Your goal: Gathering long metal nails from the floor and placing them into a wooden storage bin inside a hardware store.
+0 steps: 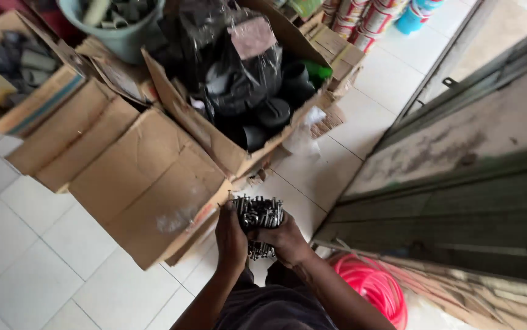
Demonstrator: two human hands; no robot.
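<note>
Both my hands grip one bundle of long metal bolts (pixel 258 213), its heads pointing away from me, held over the white tiled floor. My left hand (pixel 230 237) wraps the bundle's left side. My right hand (pixel 285 239) clasps it from the right and below. Just beyond the bundle stands an open cardboard box (pixel 196 119) filled with black plastic pipe fittings (pixel 263 110), some in a clear bag.
Flattened and stacked cardboard boxes (pixel 129 177) lie to the left. A grey-green bucket (pixel 120 36) and another box of grey fittings (pixel 22 64) sit at the back. A dark green metal door (pixel 459 201) is on the right, with a coiled red hose (pixel 373 287) below it.
</note>
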